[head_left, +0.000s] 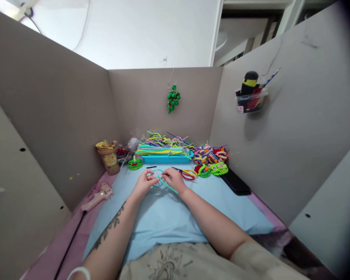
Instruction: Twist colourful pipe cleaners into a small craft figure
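Grey partition walls (61, 116) box in the work spot on 3 sides. Table (76, 229) has a pink surface w/ a light blue mat (169, 217) over the middle. Both forearms run up across the mat toward 12 o'clock; left one has a tattoo.

At 12 o'clock from the hands, a blue tray (165, 158) sits at the mat's far edge, w/ a pile of coloured pipe cleaners (163, 144) in and above it. At 1–2 o'clock, a heap of finished bright craft pieces (211, 159), green ones at the front. Black flat object (236, 182) at 3 o'clock, along the right wall. At 10 o'clock, a tan jar (109, 157) near the left wall; a small green craft piece (135, 163) between jar and tray. Pink glue gun (97, 197) at 9 o'clock, off the mat, black cord trailing toward 7 o'clock. Red-and-yellow scissors (188, 174) lie just beside the right hand at 2 o'clock.

Left hand (144, 183) and right hand (175, 179) are close together, fingers curled, each pinching the teal pipe cleaner (163, 182). It spans the gap between the hands: a looped part sits at about 12 o'clock between the fingertips, and one end trails out toward 5 o'clock under the right hand, resting on the mat.

On the back wall, a green bead-like ornament (173, 99) hangs from a hook. Clear holder (251, 100) w/ a black-and-yellow item is stuck on the right wall.
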`<state>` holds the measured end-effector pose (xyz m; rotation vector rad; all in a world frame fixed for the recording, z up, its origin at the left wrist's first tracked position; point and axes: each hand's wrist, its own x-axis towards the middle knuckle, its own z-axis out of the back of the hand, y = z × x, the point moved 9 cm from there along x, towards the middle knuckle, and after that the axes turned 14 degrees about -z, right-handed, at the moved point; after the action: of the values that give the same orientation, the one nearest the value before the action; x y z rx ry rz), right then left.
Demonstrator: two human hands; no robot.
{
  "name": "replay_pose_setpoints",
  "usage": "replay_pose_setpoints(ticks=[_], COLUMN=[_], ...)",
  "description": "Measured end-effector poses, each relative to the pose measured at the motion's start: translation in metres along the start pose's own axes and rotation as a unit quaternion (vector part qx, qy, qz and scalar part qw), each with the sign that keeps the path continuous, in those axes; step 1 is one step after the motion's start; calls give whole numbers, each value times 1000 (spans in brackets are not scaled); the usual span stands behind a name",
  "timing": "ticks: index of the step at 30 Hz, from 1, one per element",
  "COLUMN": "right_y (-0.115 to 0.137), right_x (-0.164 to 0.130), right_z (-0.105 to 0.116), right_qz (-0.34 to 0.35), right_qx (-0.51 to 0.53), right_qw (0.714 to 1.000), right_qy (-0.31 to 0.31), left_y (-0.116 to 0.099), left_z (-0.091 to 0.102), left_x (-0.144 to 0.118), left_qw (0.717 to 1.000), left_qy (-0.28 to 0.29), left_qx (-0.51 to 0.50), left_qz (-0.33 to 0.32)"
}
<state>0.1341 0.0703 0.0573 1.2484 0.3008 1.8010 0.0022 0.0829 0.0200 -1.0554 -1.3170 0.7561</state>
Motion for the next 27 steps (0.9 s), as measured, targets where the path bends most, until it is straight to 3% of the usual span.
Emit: replay_pose_setpoints(ticks=[7,17,27], right_y=[3,4,0], right_x=[0,1,2], right_z=[-2,-5,9], right_qz=[15,13,-20], right_qx=[0,0,29], right_qw=[1000,999,999], right_qy=[13,36,-33], left_y=[3,-2,11], left_z=[-3,9,13], left_x=[-2,2,3], left_qw=[999,997,998], left_qy=[17,-71,-62], left_qx=[2,-7,-18], left_qz=[36,10,24])
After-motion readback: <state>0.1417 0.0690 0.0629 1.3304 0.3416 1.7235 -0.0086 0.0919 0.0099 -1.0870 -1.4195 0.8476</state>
